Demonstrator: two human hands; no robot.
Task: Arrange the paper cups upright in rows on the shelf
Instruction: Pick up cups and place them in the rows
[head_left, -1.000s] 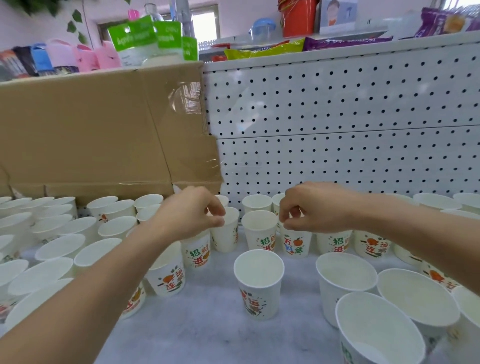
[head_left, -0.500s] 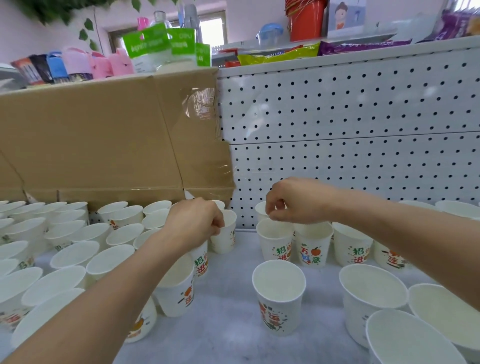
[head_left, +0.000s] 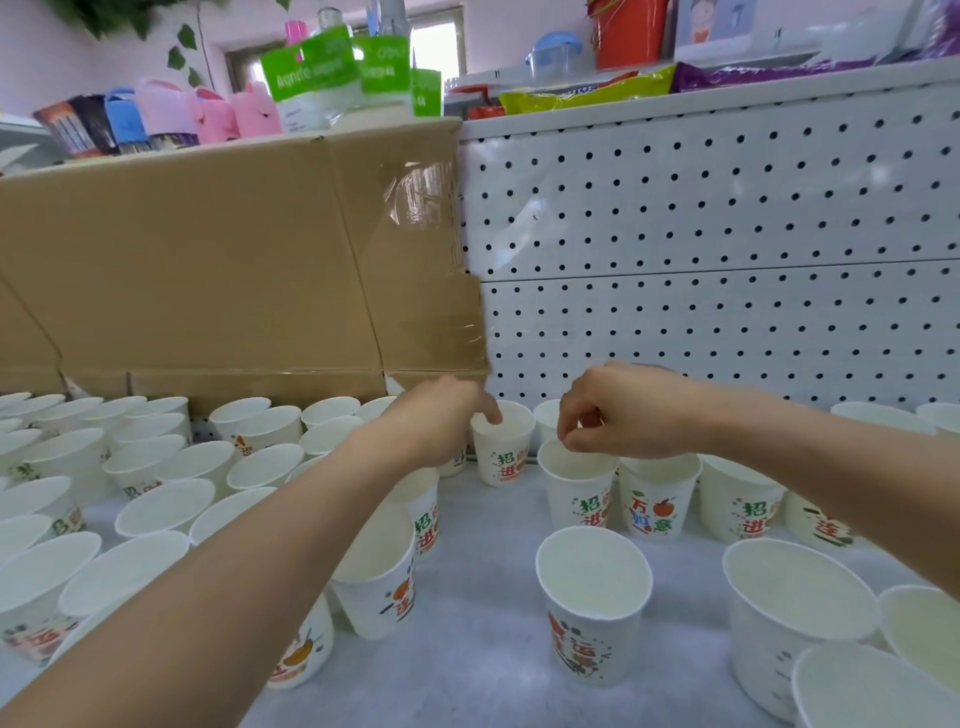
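Right, nearest us one lone cup (head_left: 592, 618) stands upright on the grey shelf (head_left: 467, 654). Both our arms stretch forward past it. Our right hand (head_left: 623, 410), knuckles up, pinches the rim of the end cup (head_left: 576, 499) in a row of four. Our left hand (head_left: 434, 421) hooks a finger over the rim of the back cup (head_left: 504, 460), gripping it, just before one cardboard box (head_left: 208, 260) and the pegboard (head_left: 727, 234).

Single cam on my feed: head-mounted, wide-angle, facing fwd and down onto the shelf (head_left: 478, 649) at close range. Left hand (head_left: 436, 423) and right hand (head_left: 623, 410) reach in from the btm corners, meeting approx mid-frame. Pegboard (head_left: 727, 234) and cardboard box (head_left: 208, 260) fill the bkgd, lines bowed by the lens. Nearest paper cup (head_left: 592, 613) looms large at btm.
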